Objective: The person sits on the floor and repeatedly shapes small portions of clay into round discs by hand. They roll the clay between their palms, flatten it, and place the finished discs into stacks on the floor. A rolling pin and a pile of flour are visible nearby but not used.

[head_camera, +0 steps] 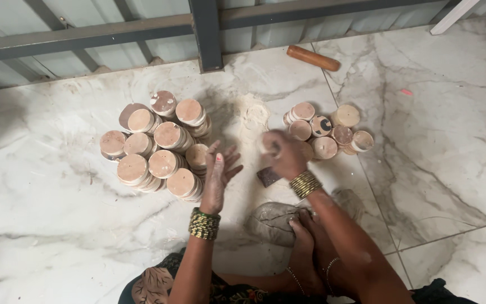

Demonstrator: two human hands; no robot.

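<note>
— Why was the right hand (281,153) blurred beside the smaller pile of wooden discs (324,130)?
— It seemed closed on one disc; the left hand (219,174) hung open, empty, near the tall stacks (156,146).

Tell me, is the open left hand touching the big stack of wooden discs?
Apart. The head view shows marble floor between the left hand and the discs.

Packages, labels, signs, screens: none in view. No box, wrapper, tag, printed sheet or display shows anywhere in the scene, left or right, near or far.
</note>
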